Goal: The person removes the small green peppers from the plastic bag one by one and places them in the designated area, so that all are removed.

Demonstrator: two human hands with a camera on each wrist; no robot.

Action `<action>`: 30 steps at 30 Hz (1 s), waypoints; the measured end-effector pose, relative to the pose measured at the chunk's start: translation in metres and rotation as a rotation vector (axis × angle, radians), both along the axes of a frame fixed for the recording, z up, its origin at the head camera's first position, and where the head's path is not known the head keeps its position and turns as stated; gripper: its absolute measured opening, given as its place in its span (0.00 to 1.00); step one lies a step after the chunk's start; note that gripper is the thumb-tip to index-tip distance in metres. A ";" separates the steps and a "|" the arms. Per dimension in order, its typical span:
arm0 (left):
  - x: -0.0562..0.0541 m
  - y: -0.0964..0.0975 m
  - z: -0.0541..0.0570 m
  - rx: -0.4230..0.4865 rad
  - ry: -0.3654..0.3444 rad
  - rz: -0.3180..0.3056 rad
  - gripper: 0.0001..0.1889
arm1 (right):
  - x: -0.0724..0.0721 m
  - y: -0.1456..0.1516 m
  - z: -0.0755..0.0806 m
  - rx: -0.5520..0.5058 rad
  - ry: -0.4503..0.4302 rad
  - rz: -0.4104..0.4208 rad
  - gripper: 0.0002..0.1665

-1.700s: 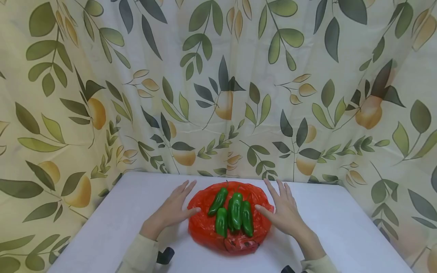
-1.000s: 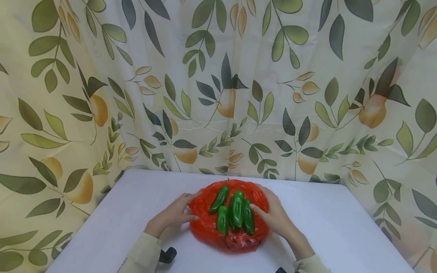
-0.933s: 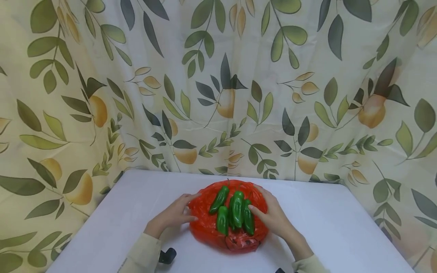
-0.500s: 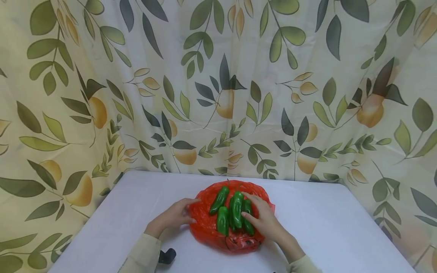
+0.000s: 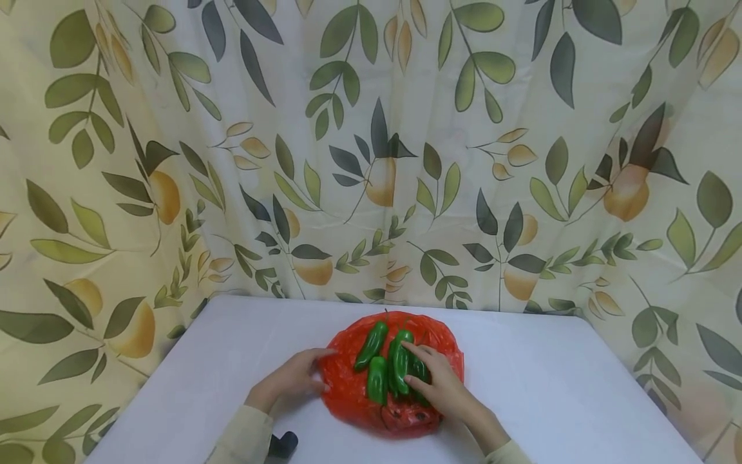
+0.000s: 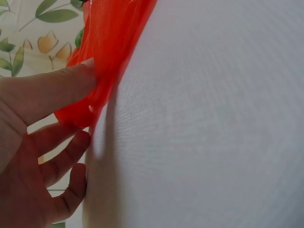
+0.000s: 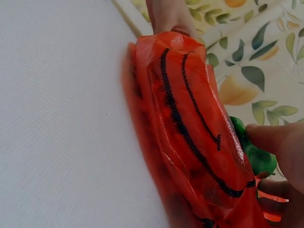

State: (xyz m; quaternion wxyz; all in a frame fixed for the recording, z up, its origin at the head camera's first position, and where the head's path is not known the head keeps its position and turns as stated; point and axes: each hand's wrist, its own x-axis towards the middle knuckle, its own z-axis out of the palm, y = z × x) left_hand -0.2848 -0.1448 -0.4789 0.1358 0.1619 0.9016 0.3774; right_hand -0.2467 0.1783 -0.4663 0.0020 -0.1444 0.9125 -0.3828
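A red plastic bag (image 5: 348,412) lies spread in a round heap on the white table, with several glossy green peppers on top. My left hand (image 5: 286,380) holds the bag's left edge; in the left wrist view the thumb (image 6: 71,85) lies over the red film and the other fingers are behind and below it. My right hand (image 5: 443,386) reaches over from the right and grips a green pepper (image 5: 418,370), its thumb and index finger by the middle pepper (image 5: 400,361). Two more peppers, one tilted (image 5: 371,345) and one in front (image 5: 377,380), lie untouched at the left.
The white table (image 5: 539,367) extends on both sides of the bag. Behind it hangs a curtain (image 5: 394,245) with leaf and fruit prints. A black wrist mount (image 5: 283,444) sits by the left sleeve. Black print marks the bag's near side (image 7: 185,123).
Both hands were spread apart beside the bag. The left hand has closed in on its left edge. The right hand has moved left from the bag's right rim onto the peppers.
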 end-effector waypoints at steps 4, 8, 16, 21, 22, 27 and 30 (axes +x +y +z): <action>0.002 0.000 -0.001 -0.011 -0.002 0.012 0.38 | 0.002 0.000 -0.001 0.001 -0.001 0.013 0.38; 0.003 0.001 0.000 -0.017 0.006 0.012 0.38 | 0.004 -0.001 -0.001 0.018 0.011 0.038 0.38; 0.003 0.003 0.003 -0.025 0.013 0.000 0.37 | 0.005 -0.002 -0.001 0.020 -0.045 0.078 0.37; 0.003 0.002 0.002 -0.032 0.001 0.004 0.38 | 0.007 -0.004 0.001 0.024 -0.053 0.103 0.38; 0.002 0.002 0.002 -0.032 0.000 0.006 0.38 | 0.007 -0.004 0.001 0.023 -0.051 0.102 0.38; 0.000 0.002 -0.001 -0.039 0.010 0.002 0.38 | 0.008 -0.007 0.002 0.041 -0.035 0.089 0.38; 0.000 0.002 -0.002 -0.037 0.016 -0.009 0.38 | 0.009 -0.008 0.002 0.070 -0.040 0.097 0.37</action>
